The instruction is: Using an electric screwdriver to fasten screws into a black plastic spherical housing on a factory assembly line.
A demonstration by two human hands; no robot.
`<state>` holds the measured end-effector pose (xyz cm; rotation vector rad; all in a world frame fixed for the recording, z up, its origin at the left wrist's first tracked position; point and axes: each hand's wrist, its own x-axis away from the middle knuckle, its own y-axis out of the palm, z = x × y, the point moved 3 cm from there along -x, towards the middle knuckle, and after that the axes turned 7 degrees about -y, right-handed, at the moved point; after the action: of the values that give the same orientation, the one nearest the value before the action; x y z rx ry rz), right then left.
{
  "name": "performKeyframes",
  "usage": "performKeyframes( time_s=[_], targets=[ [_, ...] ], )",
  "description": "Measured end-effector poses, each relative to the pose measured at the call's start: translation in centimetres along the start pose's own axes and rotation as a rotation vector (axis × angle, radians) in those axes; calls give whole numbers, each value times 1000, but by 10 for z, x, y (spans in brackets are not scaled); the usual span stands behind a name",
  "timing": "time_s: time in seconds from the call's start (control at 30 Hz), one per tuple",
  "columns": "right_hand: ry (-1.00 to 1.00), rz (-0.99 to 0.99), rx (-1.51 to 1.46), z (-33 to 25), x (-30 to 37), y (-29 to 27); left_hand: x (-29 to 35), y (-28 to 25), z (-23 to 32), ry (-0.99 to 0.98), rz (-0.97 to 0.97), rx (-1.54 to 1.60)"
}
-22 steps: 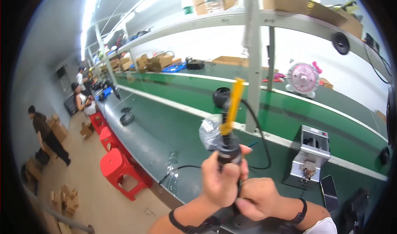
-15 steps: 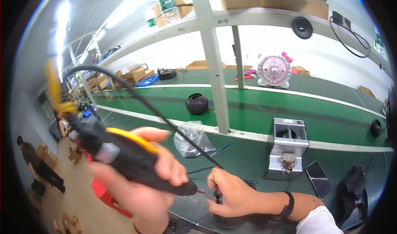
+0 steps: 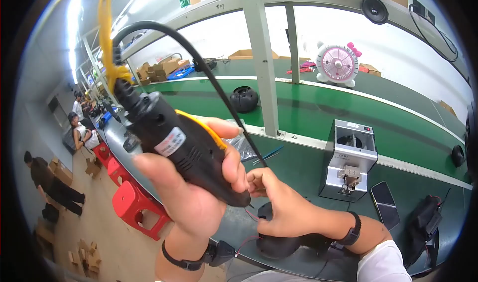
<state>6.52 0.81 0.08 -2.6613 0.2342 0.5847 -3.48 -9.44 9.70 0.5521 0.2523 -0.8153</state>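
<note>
My left hand (image 3: 199,202) is wrapped round a black electric screwdriver (image 3: 172,150) with a yellow lever. It is tilted, its nose down to the right beside my right hand, and a thick black cable arches from its top, where a yellow strap is tied. My right hand (image 3: 286,205) has its fingers curled against a dark part of a black round housing (image 3: 279,247) on the bench. What its fingertips pinch is hidden. A thin red wire (image 3: 249,241) runs out by the housing, and a black band circles each wrist.
On the bench to the right are a silver machine (image 3: 348,165), a phone (image 3: 385,202) and a black bag (image 3: 423,232). Beyond, a green belt carries another round housing (image 3: 243,99). A post (image 3: 264,72) rises ahead; red stools (image 3: 137,207) stand left. People are further back.
The scene has shifted up in the picture as my view dipped. My left hand and the screwdriver, blurred before, are now sharper and slightly higher, still beside my right hand.
</note>
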Motion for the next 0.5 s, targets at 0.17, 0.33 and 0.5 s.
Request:
performKeyframes(
  time_s=[0.17, 0.33, 0.5],
  targets=[
    [-49, -3, 170, -3, 6, -5, -12, -28, -38, 16, -69, -226],
    [-51, -49, 270, -4, 7, -8, -25, -51, -95, 107, -111, -186],
    [30, -53, 209, 0, 5, -13, -43, -62, -138, 248, -31, -240]
  ],
)
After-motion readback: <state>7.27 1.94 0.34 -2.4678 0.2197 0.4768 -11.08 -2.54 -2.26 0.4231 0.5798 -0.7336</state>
